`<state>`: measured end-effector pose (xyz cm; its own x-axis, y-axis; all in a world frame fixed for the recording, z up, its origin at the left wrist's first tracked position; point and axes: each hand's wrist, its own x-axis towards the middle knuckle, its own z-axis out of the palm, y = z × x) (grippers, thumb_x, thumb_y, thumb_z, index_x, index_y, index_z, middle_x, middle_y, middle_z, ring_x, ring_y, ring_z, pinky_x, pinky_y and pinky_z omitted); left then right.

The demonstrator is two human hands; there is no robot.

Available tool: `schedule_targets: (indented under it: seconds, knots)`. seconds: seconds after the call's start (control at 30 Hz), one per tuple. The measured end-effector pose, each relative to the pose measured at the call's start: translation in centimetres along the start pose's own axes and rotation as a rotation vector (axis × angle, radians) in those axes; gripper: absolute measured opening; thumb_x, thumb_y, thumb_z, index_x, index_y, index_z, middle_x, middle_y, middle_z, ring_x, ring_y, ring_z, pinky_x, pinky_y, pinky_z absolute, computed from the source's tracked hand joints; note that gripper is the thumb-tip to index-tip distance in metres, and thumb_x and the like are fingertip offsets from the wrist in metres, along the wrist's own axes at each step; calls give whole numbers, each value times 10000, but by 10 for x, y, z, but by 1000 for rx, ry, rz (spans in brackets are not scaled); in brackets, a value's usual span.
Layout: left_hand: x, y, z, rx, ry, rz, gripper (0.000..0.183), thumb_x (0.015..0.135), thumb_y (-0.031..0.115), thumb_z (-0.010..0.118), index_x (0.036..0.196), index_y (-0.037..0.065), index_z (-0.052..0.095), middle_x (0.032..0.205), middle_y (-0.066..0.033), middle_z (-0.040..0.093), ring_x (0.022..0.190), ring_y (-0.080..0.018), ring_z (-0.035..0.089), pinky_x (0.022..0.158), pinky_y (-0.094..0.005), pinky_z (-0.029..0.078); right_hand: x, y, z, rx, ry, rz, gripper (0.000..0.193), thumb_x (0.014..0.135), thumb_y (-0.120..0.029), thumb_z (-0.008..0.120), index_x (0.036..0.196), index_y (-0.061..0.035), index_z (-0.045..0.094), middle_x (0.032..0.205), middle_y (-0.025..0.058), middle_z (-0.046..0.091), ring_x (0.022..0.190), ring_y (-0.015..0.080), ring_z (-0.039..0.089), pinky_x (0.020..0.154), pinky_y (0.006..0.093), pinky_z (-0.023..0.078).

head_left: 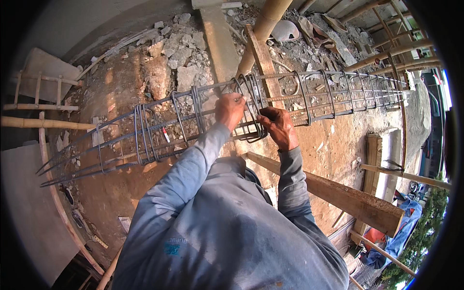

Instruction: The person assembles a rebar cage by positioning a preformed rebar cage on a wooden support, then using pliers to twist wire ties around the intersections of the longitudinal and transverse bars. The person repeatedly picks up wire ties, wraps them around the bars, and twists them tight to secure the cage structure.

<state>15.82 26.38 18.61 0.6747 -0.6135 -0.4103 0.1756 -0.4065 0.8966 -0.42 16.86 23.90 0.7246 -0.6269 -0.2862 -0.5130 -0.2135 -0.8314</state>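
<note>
Rebar cage point(278, 75) stretches crosswise in front; left hand point(229, 111) and right hand point(280, 126), nearly closed, are at its bunched stirrups point(252, 89); what each grips I cannot tell. Grey shirt point(232, 232) bears blue print point(172, 248).

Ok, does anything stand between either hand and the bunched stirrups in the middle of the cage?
Nothing visible does. The left hand and right hand are close in at the bunched stirrups, one on each side.

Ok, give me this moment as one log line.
left hand: at clustered stirrups | right hand: at same cluster | rebar cage: extends left and right
</note>
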Motion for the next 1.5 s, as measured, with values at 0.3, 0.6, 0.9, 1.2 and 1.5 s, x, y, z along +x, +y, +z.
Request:
schedule_targets:
  seconds: [0.3,0.6,0.9,1.2,1.5]
  knots:
    - [-3,-5,-16,270,182,324,334,937,219,652,732,-44,630,615,-186,558,563,-271,545,587,-450,431,2,4,2,67,-51,-21,296,937,-216,742,1063,50,717,895,195,747,819,295,713,763,399,554]
    - [-9,-16,-54,434,136,416,345,961,249,635,787,-48,666,653,-222,602,577,-327,589,597,-460,451,-16,1,52,-439,204,-189,190,905,-147,708,1051,-31,743,1018,232,721,914,463,696,748,505,551]
    - [-23,-3,-48,402,372,398,217,916,233,796,974,32,739,867,-182,692,691,-343,655,663,-469,504,-5,11,43,-414,571,-186,287,914,-131,738,1189,-50,724,1140,233,691,966,447,697,790,505,557]
    - [-12,-8,-3,601,328,621,242,816,217,847,855,33,694,943,-111,622,933,-331,627,830,-463,452,17,43,13,-400,525,-185,178,936,-97,709,1064,18,751,1003,226,762,928,416,735,803,461,570]
    - [-22,-10,-13,415,315,576,268,817,178,858,978,2,736,1057,-142,619,1017,-347,635,921,-443,520,6,12,35,-323,531,-402,252,907,-46,711,1157,-22,723,1133,209,709,1024,436,688,854,479,552]
